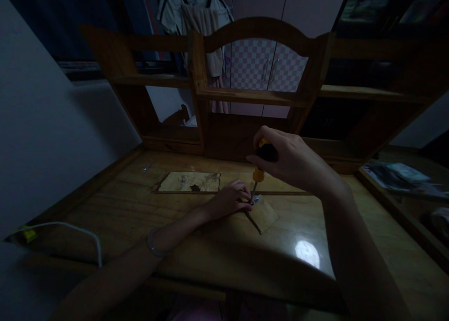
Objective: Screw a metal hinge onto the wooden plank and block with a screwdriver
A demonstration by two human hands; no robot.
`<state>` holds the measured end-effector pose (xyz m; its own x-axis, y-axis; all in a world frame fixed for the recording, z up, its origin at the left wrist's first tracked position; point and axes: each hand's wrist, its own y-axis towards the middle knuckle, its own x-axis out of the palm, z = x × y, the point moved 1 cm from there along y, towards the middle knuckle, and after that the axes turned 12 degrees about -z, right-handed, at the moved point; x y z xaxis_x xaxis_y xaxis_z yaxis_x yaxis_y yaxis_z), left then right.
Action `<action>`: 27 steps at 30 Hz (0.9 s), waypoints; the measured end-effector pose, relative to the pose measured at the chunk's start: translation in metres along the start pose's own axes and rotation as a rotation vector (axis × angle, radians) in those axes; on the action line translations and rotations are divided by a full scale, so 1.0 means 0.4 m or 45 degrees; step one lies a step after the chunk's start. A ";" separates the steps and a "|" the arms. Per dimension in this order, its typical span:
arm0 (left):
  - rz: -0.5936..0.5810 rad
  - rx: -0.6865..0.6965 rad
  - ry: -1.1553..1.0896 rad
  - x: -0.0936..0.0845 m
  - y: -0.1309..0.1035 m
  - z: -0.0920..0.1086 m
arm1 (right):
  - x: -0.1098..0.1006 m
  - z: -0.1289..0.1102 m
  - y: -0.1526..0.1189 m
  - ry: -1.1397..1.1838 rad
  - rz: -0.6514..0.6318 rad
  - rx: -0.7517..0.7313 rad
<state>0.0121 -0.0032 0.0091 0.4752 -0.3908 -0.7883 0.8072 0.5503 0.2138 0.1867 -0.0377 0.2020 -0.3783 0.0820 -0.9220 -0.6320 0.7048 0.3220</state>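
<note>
My right hand [286, 155] is wrapped around the yellow and black handle of a screwdriver [258, 175], its shaft slanting down toward the desk. The tip ends beside my left hand [233, 198], whose fingers are closed together there. What those fingers pinch is too small and dark to make out. A small shiny metal piece [257, 199] lies right by the tip, on a small thin wooden piece [264, 216] with a dark edge. Behind my hands, a long narrow wooden board [189, 182] with a stained, worn surface lies across the desk.
The wooden desk [115, 213] carries a shelf unit [245, 96] along its back. A small metal item [146, 168] lies at the back left. A white cable [70, 225] curves at the left edge. Papers [407, 173] lie at the right, beyond a wooden edge.
</note>
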 end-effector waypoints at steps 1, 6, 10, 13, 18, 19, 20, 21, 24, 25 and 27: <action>0.009 0.006 -0.014 0.002 0.000 -0.004 | -0.003 0.000 -0.002 0.006 -0.017 -0.004; 0.029 0.001 -0.021 0.003 -0.001 -0.012 | -0.022 -0.003 -0.017 0.025 -0.111 0.002; 0.036 -0.012 -0.020 -0.001 -0.003 -0.004 | -0.022 -0.003 -0.017 0.029 -0.077 0.000; 0.039 -0.020 -0.002 -0.002 -0.004 0.001 | -0.019 -0.002 -0.013 -0.012 -0.013 0.016; 0.028 -0.018 0.009 -0.003 -0.005 0.004 | -0.022 -0.010 -0.019 0.000 -0.110 -0.010; 0.028 -0.021 0.009 -0.004 -0.005 0.005 | -0.023 -0.013 -0.021 0.003 -0.124 -0.010; 0.029 -0.021 0.008 -0.005 -0.006 0.006 | -0.024 -0.015 -0.022 0.005 -0.132 -0.010; 0.032 -0.020 0.006 -0.006 -0.006 0.007 | -0.024 -0.018 -0.023 0.005 -0.137 -0.010; 0.028 -0.011 -0.001 -0.007 -0.006 0.007 | -0.020 -0.020 -0.018 -0.016 -0.106 0.011; 0.024 -0.012 -0.002 -0.007 -0.006 0.006 | -0.018 -0.020 -0.016 -0.026 -0.087 0.022; 0.018 -0.021 -0.006 -0.005 -0.006 0.003 | -0.014 -0.019 -0.012 -0.040 -0.059 0.028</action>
<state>0.0098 -0.0046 0.0110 0.4884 -0.3864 -0.7824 0.7944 0.5679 0.2155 0.1868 -0.0470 0.2072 -0.3276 0.0704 -0.9422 -0.6333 0.7237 0.2743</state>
